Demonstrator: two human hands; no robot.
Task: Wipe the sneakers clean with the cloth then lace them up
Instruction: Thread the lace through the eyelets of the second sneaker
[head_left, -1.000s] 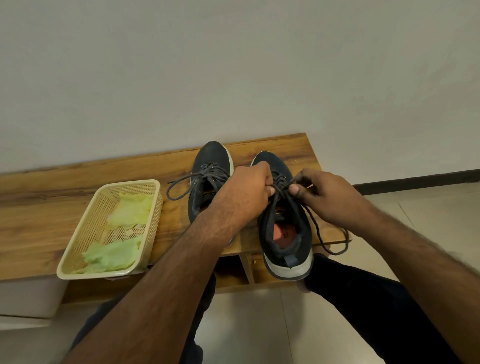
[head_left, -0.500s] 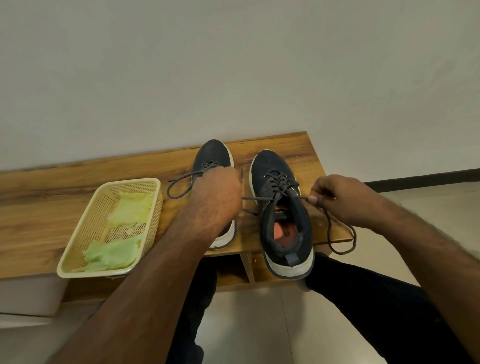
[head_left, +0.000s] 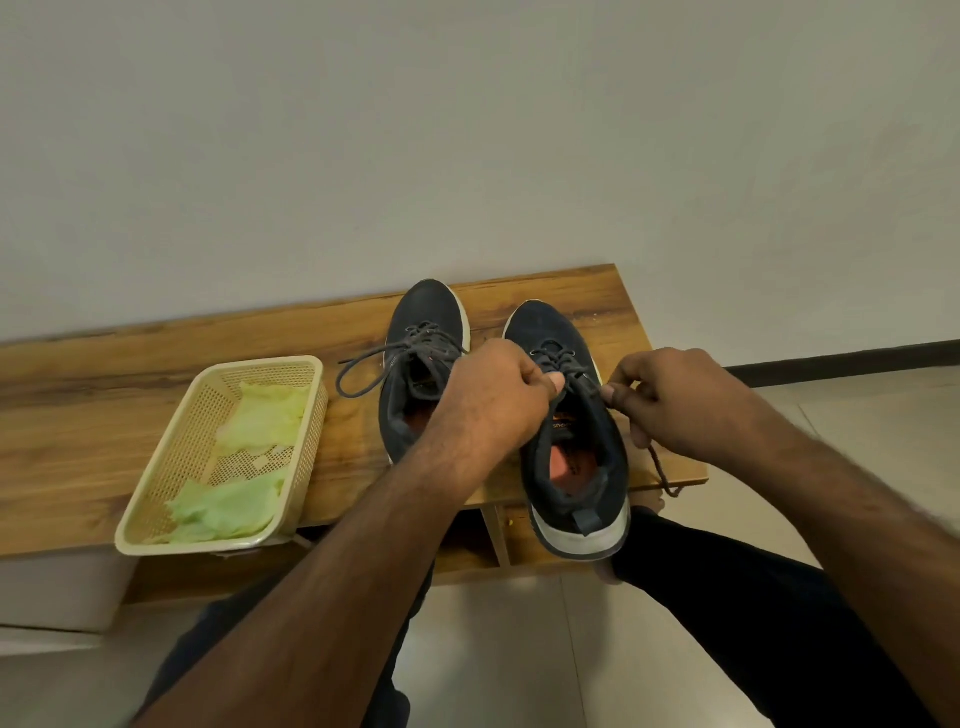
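- Two dark sneakers stand side by side on the wooden surface (head_left: 156, 415), toes toward the wall.
- The right sneaker (head_left: 574, 452) sits near the surface's right end, with its white-soled heel jutting out past the front edge; an orange insole shows inside.
- The left sneaker (head_left: 421, 364) sits just beside it and further back; the left forearm crosses over its heel.
- The left hand (head_left: 498, 400) hovers over the right sneaker's opening, fingers curled, thumb and forefinger pinching the lace (head_left: 563, 364) at the top eyelets.
- The right hand (head_left: 670, 400) is just to the right of the same sneaker, its grip closed on the other end of that lace, pinched at the fingertips; a loose length of lace hangs below the hand and trails over the surface's front edge.
- The left sneaker's lace (head_left: 363, 364) lies in a slack loop on the surface to its left, held by nobody.
- A cream perforated plastic basket (head_left: 208, 543) rests on the surface left of the sneakers, apart from them.
- The pale green cloth (head_left: 228, 512) lies crumpled inside the basket, in two bunches, one at the near end and one at the far end.
- Dark trouser legs show below the surface, above a tiled floor (head_left: 493, 649).
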